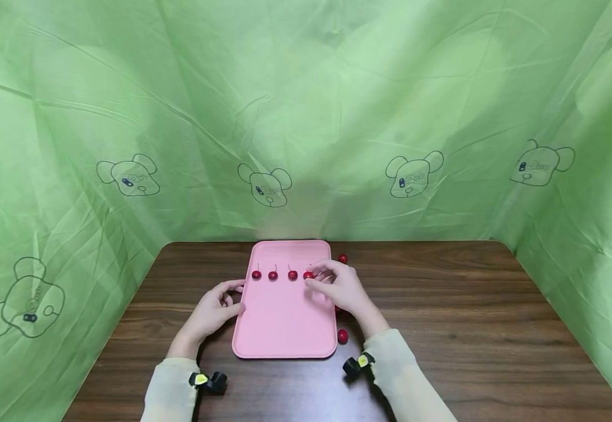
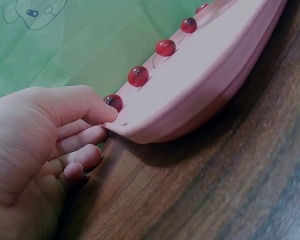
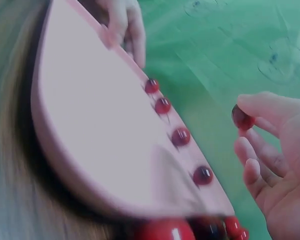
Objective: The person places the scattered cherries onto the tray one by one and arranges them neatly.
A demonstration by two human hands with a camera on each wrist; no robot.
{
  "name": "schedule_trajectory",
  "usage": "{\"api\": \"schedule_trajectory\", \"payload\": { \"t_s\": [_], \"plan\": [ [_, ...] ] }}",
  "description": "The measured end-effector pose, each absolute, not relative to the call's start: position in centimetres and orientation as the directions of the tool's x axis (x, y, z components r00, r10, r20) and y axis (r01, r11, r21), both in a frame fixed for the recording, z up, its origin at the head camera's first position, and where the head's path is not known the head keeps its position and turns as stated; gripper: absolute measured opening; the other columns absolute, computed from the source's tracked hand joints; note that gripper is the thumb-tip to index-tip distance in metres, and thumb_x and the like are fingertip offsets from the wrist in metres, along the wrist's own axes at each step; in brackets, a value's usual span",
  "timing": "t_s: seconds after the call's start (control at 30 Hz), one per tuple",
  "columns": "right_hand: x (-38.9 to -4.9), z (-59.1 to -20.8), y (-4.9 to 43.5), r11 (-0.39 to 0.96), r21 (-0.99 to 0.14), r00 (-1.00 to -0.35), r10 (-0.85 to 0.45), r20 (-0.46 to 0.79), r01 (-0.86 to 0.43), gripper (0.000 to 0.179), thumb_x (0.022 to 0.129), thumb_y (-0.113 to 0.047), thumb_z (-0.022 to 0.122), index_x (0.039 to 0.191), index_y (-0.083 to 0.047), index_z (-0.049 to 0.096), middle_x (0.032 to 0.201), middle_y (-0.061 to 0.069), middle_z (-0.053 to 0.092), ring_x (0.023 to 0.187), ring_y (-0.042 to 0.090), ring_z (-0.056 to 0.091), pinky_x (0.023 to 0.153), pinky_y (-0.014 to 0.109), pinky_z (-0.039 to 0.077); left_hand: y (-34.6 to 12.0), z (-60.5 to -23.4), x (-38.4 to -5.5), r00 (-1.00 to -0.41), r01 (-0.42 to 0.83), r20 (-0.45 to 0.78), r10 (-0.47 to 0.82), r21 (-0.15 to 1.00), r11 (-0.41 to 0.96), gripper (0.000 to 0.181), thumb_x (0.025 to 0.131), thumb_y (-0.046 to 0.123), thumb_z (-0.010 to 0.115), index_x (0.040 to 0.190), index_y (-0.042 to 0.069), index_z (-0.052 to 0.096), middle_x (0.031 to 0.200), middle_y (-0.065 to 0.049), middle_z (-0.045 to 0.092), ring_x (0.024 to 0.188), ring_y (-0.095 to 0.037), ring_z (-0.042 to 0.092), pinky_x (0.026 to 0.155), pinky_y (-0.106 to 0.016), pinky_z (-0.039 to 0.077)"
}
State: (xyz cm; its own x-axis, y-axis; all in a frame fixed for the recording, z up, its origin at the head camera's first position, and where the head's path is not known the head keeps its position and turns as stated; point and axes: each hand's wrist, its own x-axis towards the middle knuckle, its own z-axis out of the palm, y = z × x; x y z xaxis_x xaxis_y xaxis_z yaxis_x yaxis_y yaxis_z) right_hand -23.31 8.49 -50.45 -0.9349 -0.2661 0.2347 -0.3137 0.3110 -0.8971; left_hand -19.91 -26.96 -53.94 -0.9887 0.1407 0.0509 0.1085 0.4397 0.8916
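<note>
A pink tray (image 1: 290, 328) lies on the table, with several red cherries (image 1: 292, 275) in a row across its far part, stems showing on some. At the tray's left edge, my left hand (image 1: 212, 309) pinches the rim, thumb on top and fingers by the outer side. My right hand (image 1: 342, 287) is over the tray's right side. Between its thumb and fingertips it holds a dark red cherry (image 3: 242, 118), raised off the tray in the right wrist view. From the head, the fingers partly hide that end of the row.
More cherries lie on the table along the tray's right side, one near the far corner (image 1: 342, 258) and one nearer me (image 1: 342, 336). Brown wood table (image 1: 443, 316) extends to both sides. A green cloth (image 1: 337, 117) with mouse drawings hangs behind it.
</note>
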Motion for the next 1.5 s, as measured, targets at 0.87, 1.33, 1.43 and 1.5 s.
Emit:
{"api": "schedule_trajectory", "payload": {
  "t_s": [0.87, 1.33, 1.43, 1.5],
  "plan": [
    [-22.8, -51.9, -2.5, 0.336, -0.889, -0.908, -0.381, 0.175, -0.312, 0.025, 0.091, -0.012, 0.089, 0.114, -0.013, 0.080, 0.104, -0.004, 0.079, 0.089, 0.008, 0.071, 0.083, 0.026, 0.058, -27.2, -54.2, -20.1, -0.986, 0.121, 0.055, 0.155, 0.881, 0.457, 0.051, 0.095, 0.003, 0.081, 0.144, 0.004, 0.068, 0.125, -0.015, 0.070, 0.081, -0.016, 0.057, 0.071, -0.024, 0.046],
    [-23.1, -52.8, -3.9, 0.424, -0.849, -0.910, -0.390, 0.141, -0.314, 0.023, 0.091, -0.018, 0.089, 0.112, -0.016, 0.079, 0.102, -0.004, 0.079, 0.088, 0.005, 0.070, 0.084, 0.025, 0.056, -27.3, -54.2, -20.2, -0.984, 0.136, 0.068, 0.164, 0.882, 0.451, 0.051, 0.094, 0.002, 0.080, 0.144, 0.003, 0.068, 0.124, -0.015, 0.071, 0.080, -0.014, 0.057, 0.070, -0.025, 0.046],
    [-23.1, -52.8, -4.2, 0.433, -0.849, -0.911, -0.393, 0.124, -0.302, 0.022, 0.091, -0.018, 0.089, 0.110, -0.015, 0.079, 0.101, -0.004, 0.078, 0.087, 0.004, 0.069, 0.083, 0.024, 0.056, -27.2, -54.1, -20.2, -0.984, 0.134, 0.066, 0.163, 0.882, 0.452, 0.052, 0.094, 0.001, 0.080, 0.144, 0.002, 0.067, 0.124, -0.015, 0.071, 0.079, -0.014, 0.057, 0.070, -0.025, 0.047],
    [-23.0, -53.0, -4.4, 0.432, -0.848, -0.907, -0.403, 0.123, -0.307, 0.021, 0.091, -0.017, 0.089, 0.108, -0.014, 0.078, 0.099, -0.004, 0.078, 0.084, 0.003, 0.067, 0.081, 0.023, 0.055, -27.3, -54.1, -20.1, -0.985, 0.129, 0.061, 0.163, 0.884, 0.449, 0.052, 0.094, 0.001, 0.080, 0.144, 0.002, 0.067, 0.124, -0.016, 0.070, 0.079, -0.014, 0.057, 0.069, -0.025, 0.046]
  ]
}}
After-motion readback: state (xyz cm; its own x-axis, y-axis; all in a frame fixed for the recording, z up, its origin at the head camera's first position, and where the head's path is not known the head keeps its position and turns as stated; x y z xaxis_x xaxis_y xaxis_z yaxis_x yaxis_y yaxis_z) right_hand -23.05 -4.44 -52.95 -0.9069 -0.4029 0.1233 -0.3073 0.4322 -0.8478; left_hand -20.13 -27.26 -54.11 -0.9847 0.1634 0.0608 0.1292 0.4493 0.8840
